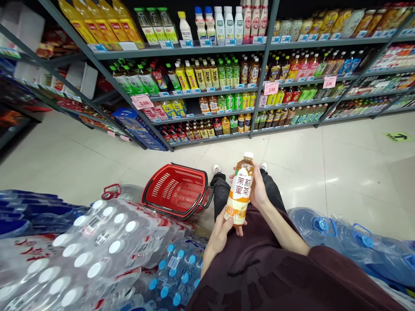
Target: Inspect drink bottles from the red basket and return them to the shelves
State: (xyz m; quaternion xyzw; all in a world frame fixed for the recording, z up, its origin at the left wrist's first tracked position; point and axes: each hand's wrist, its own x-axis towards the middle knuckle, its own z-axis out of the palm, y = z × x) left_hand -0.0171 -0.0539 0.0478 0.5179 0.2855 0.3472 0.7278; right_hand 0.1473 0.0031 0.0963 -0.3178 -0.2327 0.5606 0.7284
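A tea bottle (241,190) with a white cap, brown drink and a white and orange label is held up in front of my body, its label facing me. My left hand (222,226) is closed round its lower end, with fingertips showing beneath the base. Along the upper right side, my right hand (257,190) grips the bottle, its fingers reaching behind it. The bottle tilts slightly, cap away from me. To the left of my legs sits a red shopping basket (175,190) with black handles; I see nothing inside it.
Ahead stand shelves (181,51) lined with drink bottles and pink price tags (271,88). Shrink-wrapped water packs (97,242) are stacked at left, touching or close to the basket. Large blue water jugs (324,226) stand at right. A floor arrow sign (398,137) lies far right.
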